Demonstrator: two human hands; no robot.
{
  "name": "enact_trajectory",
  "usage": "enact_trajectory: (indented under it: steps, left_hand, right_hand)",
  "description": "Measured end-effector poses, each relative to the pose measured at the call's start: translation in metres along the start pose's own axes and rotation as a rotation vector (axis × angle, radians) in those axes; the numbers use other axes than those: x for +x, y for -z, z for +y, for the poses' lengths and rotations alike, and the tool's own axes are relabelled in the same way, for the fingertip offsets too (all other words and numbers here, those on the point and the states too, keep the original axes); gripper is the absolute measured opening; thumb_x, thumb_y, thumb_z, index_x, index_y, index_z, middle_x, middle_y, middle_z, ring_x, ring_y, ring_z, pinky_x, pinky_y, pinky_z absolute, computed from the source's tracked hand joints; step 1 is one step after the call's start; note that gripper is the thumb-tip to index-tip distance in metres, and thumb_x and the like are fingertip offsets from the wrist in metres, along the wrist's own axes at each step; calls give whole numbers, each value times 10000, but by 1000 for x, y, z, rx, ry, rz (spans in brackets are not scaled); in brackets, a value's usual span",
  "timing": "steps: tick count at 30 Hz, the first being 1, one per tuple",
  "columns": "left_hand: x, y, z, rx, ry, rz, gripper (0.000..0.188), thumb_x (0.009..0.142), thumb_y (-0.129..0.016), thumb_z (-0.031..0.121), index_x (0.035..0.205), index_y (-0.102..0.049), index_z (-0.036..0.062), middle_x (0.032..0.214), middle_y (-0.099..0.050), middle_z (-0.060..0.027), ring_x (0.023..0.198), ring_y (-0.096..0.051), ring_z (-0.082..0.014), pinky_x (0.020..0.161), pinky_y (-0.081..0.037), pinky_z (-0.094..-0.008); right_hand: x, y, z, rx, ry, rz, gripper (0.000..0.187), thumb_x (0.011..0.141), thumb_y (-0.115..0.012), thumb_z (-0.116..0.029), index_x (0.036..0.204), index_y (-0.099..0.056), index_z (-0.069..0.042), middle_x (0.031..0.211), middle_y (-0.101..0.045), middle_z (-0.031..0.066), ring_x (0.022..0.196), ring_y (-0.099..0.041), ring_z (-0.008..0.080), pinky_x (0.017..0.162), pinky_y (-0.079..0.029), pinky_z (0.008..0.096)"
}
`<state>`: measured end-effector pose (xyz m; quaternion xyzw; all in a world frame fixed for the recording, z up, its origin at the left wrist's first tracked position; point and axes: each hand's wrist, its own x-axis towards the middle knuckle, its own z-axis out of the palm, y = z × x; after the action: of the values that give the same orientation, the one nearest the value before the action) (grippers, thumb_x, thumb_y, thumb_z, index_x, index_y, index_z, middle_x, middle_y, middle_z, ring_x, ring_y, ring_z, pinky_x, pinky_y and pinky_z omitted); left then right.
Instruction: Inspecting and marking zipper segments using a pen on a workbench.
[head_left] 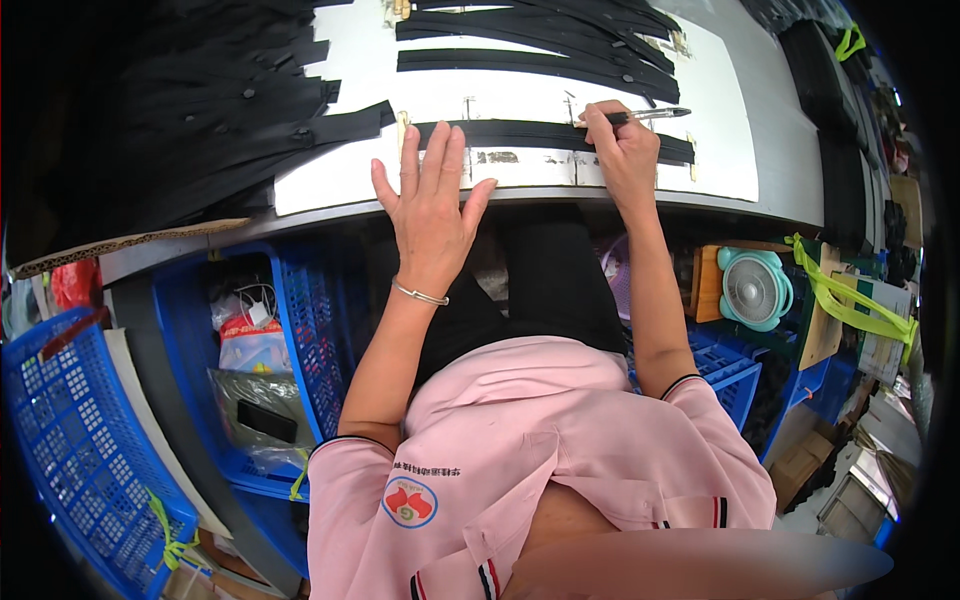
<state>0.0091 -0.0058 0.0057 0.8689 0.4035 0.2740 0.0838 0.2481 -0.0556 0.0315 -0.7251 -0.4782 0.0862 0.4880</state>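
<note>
A black fabric strip [520, 134] lies crosswise on a white board [725, 150] with dark marks drawn on it. My left hand [430, 215] is spread flat, fingertips resting on the strip's left end. Near the strip's right part, my right hand [626, 165] grips a pen [660, 113] with a clear barrel, its tip pointing left at the strip's upper edge. Small yellowish pieces [403, 130] sit on the board by the strip's end. Farther back lie several more black strips [530, 65].
A large heap of black strips [180, 120] covers the table's left side, above a cardboard edge [130, 247]. Below the table stand blue plastic crates [300, 340], one holding bags and a phone [266, 421]. A teal fan [752, 288] is at the right, with black stacks [845, 170] beyond the table edge.
</note>
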Motion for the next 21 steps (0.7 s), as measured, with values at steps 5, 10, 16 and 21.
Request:
enact_trajectory:
  steps: [5,10,16,21]
  left_hand:
    - [2,2,3,-4,-9,-20,645,925,-723,392,1448,-539,64,1492,-526,-92,1488,-344,-322,1191,-87,-640]
    - [24,-4,32,-234,-95,60,570,923,-729,297,1407,-564,45,1470,-532,-138,1421,-419,-341,1193,-209,-592]
    - [57,-39,57,-457,-72,144,130,853,-771,136,963,-772,68,1002,-708,-43,989,-632,-241,908,-431,-388]
    - [58,-45,58,-401,-33,147,98,802,-797,113,892,-770,85,970,-691,-20,961,-620,-226,879,-425,-368]
  right_hand:
    - [1,-4,10,-75,36,-5,207,960,-669,-216,848,-715,-49,588,-599,65,497,-551,133,519,-431,285]
    - [1,-5,11,-128,125,0,182,956,-666,-214,867,-712,-62,607,-606,82,501,-582,201,519,-441,312]
    - [1,-3,10,-134,213,13,176,952,-652,-196,867,-703,-51,634,-634,79,534,-604,200,538,-459,302]
    - [-1,5,11,106,4,-84,215,941,-623,-220,846,-705,-46,654,-658,74,565,-621,185,577,-480,295]
